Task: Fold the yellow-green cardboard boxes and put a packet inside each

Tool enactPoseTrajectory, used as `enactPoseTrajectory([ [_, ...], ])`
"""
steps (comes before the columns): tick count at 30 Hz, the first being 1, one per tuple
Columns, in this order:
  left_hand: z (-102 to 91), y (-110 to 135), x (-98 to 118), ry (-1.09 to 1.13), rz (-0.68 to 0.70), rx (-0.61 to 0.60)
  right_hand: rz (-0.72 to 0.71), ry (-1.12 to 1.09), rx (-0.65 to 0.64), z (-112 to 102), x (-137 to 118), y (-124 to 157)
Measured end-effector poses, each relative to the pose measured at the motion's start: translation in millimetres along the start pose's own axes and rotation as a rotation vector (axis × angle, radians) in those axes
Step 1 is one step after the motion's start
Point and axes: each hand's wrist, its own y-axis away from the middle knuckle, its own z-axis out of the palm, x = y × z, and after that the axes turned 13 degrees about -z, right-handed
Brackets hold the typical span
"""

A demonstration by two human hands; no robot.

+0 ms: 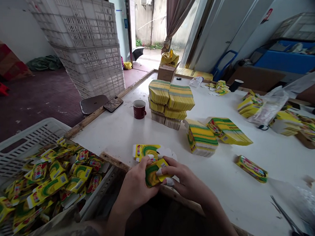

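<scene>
Both my hands hold one small yellow-and-green carton (152, 174) just over the near edge of the table. My left hand (133, 188) grips it from the left, with the thumb along its top. The fingers of my right hand (184, 177) press on its right side; white tape wraps several fingertips. Right behind the carton, a flat yellow carton blank (145, 151) lies on the white table (116, 133), its white flaps partly covered by my fingers. Beyond it stand stacked bundles of flat cartons (172, 96), with more bundles (201, 137) to the right.
At my left, a white plastic basket (19, 136) holds many folded cartons. A dark red mug (139, 110) and a phone (113, 104) sit toward the back left. Scissors (287, 216) and a single carton (252, 168) lie at right. Stacked white crates (91, 47) stand beyond the table.
</scene>
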Motion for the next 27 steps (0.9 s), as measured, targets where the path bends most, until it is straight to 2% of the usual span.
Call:
enactPoseTrajectory([
  [3,5.2,1,0,0.018,-0.003,0.055,0.036,-0.062,0.142,11,0,0],
  [5,4.9,0,0,0.187,-0.018,0.133,0.071,-0.171,0.272,25,4,0],
  [6,2.7,-1,-1,0.355,-0.023,0.217,0.092,-0.218,0.330,31,8,0],
  [8,-6.0,-4,-3,0.806,-0.002,0.487,0.153,-0.189,0.422,39,18,-3],
  [10,-18.1,-7,-6,1.240,-0.009,0.749,0.237,0.025,0.447,41,28,-9],
  [11,-23.7,-9,-7,1.401,-0.056,0.798,0.270,0.149,0.416,41,32,-12],
  [13,-31.2,-12,-9,1.584,-0.209,0.764,0.303,0.307,0.325,42,38,-19],
  [15,-31.6,-14,-8,1.600,-0.311,0.689,0.313,0.344,0.272,44,41,-23],
  [21,-6.2,-20,-4,1.428,-0.304,0.601,0.351,0.262,0.381,50,45,-23],
  [24,12.3,-18,-2,1.426,-0.160,0.551,0.344,-0.088,0.497,48,33,-22],
  [25,18.5,-17,0,1.423,-0.108,0.487,0.325,-0.265,0.508,47,25,-22],
  [27,29.5,-12,5,1.418,-0.059,0.326,0.284,-0.627,0.432,46,7,-21],
])
